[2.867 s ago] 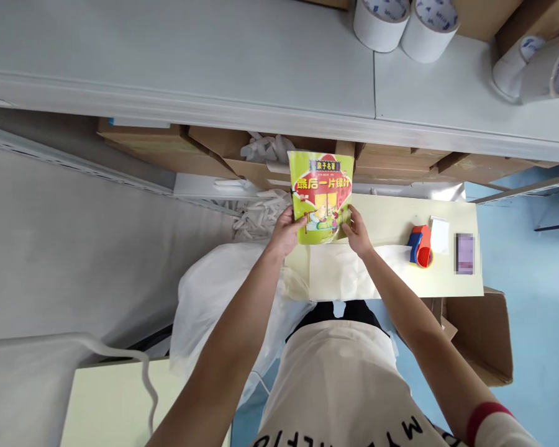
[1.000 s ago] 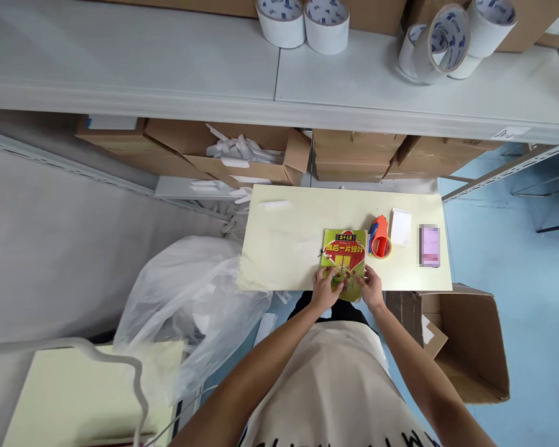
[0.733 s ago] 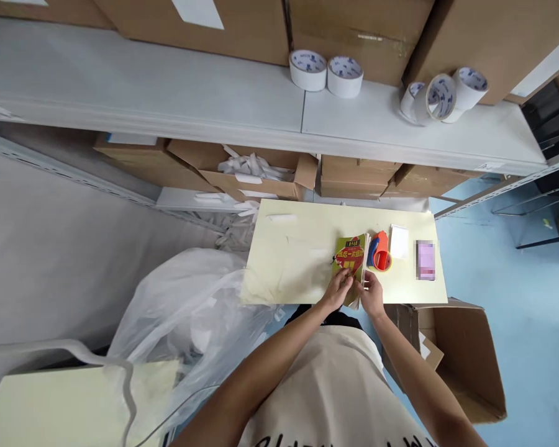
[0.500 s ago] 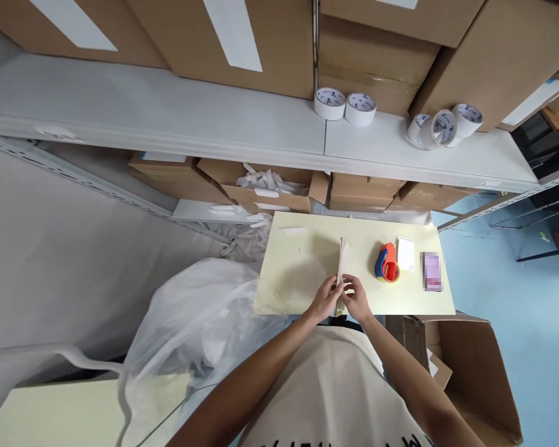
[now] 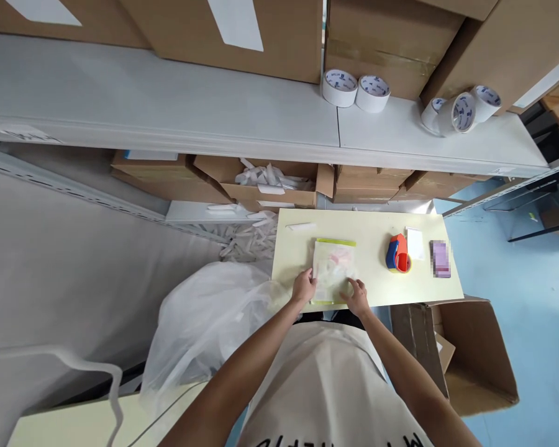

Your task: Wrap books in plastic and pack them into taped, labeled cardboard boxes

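A flat, translucent plastic packet (image 5: 327, 264) with yellow-green strips along its top and bottom edges and a faint pinkish patch lies on the pale yellow table (image 5: 377, 288). At its left edge, my left hand (image 5: 304, 287) is closed, fingers curled on the border. My right hand (image 5: 356, 298) rests at the lower right corner with its fingers apart, touching the packet. A slim white strip (image 5: 302, 226) lies beyond it, near the table's far left corner. Right of the packet sits a red and blue tape dispenser (image 5: 397, 254).
A white card (image 5: 415, 243) and a purple, pixelated item (image 5: 440, 259) lie at the table's right. Behind is a shelf (image 5: 242, 105) with tape rolls (image 5: 340, 87) and cartons. A plastic bag (image 5: 205, 316) bulges at left; an open carton (image 5: 479, 360) stands at right.
The packet was held edge-on between both hands; now it lies flat on the table. My hands have moved apart to its two sides. The view has shifted slightly.
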A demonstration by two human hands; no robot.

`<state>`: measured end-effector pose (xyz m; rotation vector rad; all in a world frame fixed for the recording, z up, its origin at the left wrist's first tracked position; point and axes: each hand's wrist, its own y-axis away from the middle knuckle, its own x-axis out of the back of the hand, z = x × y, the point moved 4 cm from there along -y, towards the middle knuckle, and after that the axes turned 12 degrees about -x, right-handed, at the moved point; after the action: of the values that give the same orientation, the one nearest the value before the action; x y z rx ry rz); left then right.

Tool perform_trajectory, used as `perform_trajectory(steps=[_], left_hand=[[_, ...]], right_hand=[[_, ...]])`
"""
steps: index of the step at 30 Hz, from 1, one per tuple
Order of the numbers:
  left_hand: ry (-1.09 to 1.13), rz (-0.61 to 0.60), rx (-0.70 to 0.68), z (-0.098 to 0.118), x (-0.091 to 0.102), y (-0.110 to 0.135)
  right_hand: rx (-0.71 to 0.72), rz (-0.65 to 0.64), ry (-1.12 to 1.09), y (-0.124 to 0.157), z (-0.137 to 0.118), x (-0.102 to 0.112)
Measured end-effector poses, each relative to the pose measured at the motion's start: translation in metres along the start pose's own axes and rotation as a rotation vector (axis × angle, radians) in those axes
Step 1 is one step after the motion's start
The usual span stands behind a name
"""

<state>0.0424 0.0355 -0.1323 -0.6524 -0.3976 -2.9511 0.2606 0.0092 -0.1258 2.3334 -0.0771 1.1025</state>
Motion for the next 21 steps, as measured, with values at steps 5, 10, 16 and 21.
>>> perform_trajectory(steps=[5,10,16,21], left_hand=[[-0.187,-0.019,-0.074,-0.007,-0.001,0.002],[-0.316,-0.016,-0.180,0.001,0.002,0.008],[-0.462,-0.211,-0.370,0.014,-0.011,0.020],[-0.388,-0.224,-0.337,0.007,-0.014,0.020]], right_hand=[[-0.010,-0.014,0.004,-0.003,0.008,-0.012],[-0.089,-0.018,-0.159,-0.008,0.012,-0.005],[-0.199,-0.001,-0.253,-0.012,0.023,0.000],[-0.267,-0.031,-0.368,-0.021,0.020,-0.004]])
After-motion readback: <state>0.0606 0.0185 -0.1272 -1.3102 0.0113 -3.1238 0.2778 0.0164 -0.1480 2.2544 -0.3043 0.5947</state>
